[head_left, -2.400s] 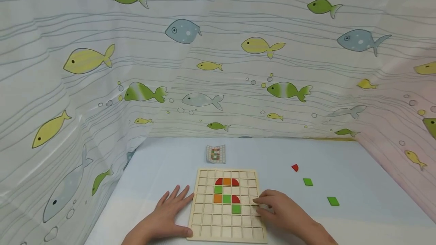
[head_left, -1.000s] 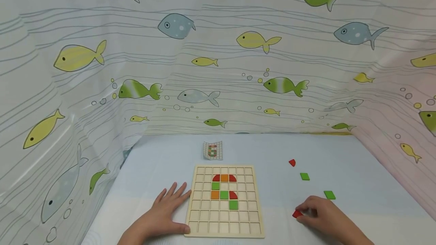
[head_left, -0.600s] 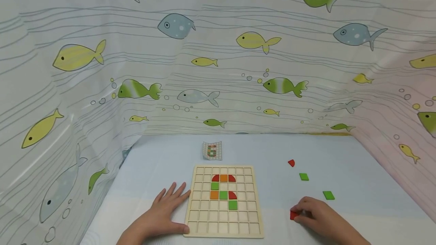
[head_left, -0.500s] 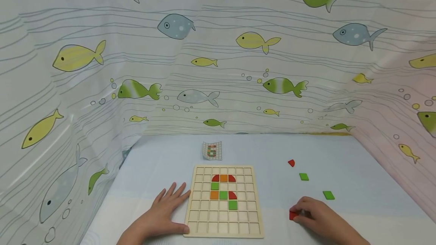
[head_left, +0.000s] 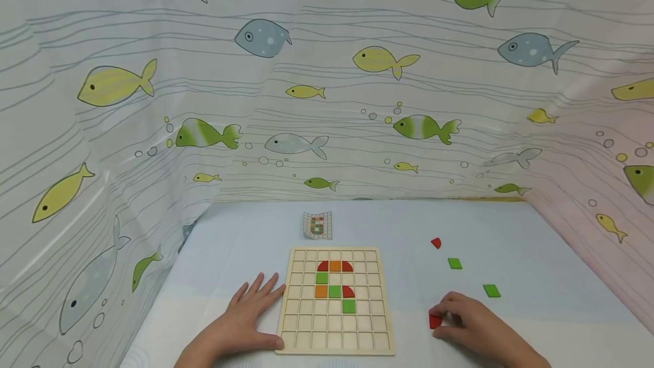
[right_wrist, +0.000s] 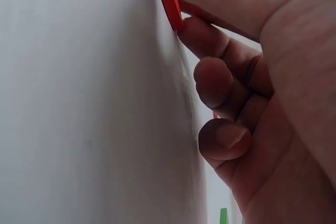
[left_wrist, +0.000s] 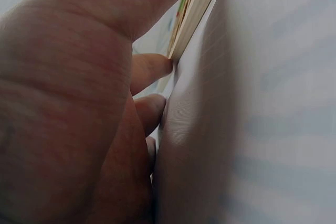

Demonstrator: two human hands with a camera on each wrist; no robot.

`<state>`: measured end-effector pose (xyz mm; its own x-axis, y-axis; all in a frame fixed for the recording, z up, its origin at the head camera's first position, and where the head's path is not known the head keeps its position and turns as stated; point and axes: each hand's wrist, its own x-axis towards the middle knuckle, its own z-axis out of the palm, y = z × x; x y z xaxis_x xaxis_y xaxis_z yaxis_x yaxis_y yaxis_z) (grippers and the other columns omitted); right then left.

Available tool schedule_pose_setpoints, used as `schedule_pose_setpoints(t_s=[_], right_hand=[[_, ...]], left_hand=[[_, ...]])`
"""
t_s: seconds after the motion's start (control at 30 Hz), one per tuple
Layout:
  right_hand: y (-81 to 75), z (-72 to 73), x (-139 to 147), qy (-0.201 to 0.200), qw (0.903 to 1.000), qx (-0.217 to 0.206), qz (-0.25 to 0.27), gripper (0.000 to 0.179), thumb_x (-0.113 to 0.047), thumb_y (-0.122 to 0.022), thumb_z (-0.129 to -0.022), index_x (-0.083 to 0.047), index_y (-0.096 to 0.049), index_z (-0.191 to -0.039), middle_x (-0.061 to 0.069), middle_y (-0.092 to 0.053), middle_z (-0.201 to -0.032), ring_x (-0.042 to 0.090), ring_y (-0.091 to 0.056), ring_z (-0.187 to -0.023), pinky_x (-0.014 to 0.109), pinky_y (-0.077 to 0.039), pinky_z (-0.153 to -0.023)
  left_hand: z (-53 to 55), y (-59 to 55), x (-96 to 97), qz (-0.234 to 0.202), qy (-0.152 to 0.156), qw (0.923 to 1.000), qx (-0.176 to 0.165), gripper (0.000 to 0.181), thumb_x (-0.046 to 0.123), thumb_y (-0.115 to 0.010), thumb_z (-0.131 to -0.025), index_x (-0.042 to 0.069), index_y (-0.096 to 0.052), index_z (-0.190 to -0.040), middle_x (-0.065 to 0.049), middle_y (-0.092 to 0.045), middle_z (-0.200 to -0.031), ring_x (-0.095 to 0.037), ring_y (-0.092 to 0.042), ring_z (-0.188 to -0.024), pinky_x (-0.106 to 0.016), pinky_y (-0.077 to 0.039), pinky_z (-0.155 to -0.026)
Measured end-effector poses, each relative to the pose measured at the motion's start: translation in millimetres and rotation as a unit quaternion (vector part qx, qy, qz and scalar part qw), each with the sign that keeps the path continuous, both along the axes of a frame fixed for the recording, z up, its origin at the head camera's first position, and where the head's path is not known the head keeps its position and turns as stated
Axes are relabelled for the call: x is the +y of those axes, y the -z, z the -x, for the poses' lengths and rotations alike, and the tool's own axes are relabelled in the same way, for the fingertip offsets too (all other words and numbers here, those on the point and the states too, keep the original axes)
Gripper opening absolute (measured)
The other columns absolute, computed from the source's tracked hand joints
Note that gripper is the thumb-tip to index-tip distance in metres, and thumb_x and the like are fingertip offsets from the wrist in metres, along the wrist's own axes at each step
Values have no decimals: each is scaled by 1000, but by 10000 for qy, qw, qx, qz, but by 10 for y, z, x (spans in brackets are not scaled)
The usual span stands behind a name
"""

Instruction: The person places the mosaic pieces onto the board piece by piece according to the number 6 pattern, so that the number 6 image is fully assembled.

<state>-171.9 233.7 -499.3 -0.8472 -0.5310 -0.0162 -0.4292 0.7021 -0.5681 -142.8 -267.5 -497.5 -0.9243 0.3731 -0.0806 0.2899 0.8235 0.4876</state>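
My right hand (head_left: 467, 322) pinches a small red tile (head_left: 435, 321) between thumb and index finger, low over the table to the right of the board. In the right wrist view the red tile (right_wrist: 169, 4) shows edge-on between the fingertips, and the other fingers are curled beneath. My left hand (head_left: 245, 320) lies flat with spread fingers, its thumb and index fingertip at the left edge of the wooden grid board (head_left: 306, 322). Red quarter-round, orange and green tiles fill several cells in the board's upper middle.
Beyond the board lies a small paper card (head_left: 317, 225) printed with a coloured figure on a grid. On the right are a loose red quarter-round tile (head_left: 436, 242), a green tile (head_left: 455, 263) and another green tile (head_left: 491, 290). A fish-patterned sheet (head_left: 357, 107) encloses the table.
My right hand has left the board's right edge, taken hold of a red tile on the table and shifted slightly left with it. The left hand stays at the board.
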Motion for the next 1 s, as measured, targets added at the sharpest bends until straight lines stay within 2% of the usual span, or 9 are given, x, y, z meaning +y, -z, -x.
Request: schedule_pose_setpoints(t_s=[0.13,0.27,0.37,0.73,1.0], right_hand=[[3,-11,-16,-74,9996,268,105,23,-47,-75,-86,-30,-74,-101,-22,-56,-93,0,-51,-80,21,-49,-67],[19,-22,-9,-365,9964,668,373,15,-39,-74,-89,-29,-74,-101,-21,-56,-93,-1,-51,-80,20,-48,-66],[27,-28,-9,-483,9944,818,454,13,-36,-73,-90,-29,-73,-101,-21,-57,-94,-2,-51,-80,19,-48,-66],[13,-18,-97,-360,9966,691,249,13,-39,-71,-91,-29,-72,-101,-22,-57,-96,-2,-52,-81,20,-49,-68],[-11,-19,-314,-457,9959,757,211,10,-39,-70,-93,-34,-70,-101,-23,-55,-98,-2,-52,-86,21,-51,-74]], left_hand=[[9,8,1,56,-33,10000,-1,108,77,-71,-65,16,-43,-151,-9,-25,-161,-42,-7,-148,-67,-5,-112],[15,3,5,89,-64,9999,-47,110,78,-71,-65,16,-43,-151,-9,-25,-161,-42,-6,-148,-66,-5,-113],[17,-1,6,70,-63,9999,-77,110,78,-71,-65,16,-43,-151,-9,-24,-161,-42,-6,-148,-66,-4,-113],[12,7,-15,64,-44,9999,-66,108,77,-71,-67,16,-42,-152,-8,-24,-162,-41,-5,-149,-66,-4,-113],[3,11,-17,45,-9,9999,-108,108,77,-71,-67,17,-42,-152,-8,-23,-162,-40,-5,-149,-65,-3,-113]])
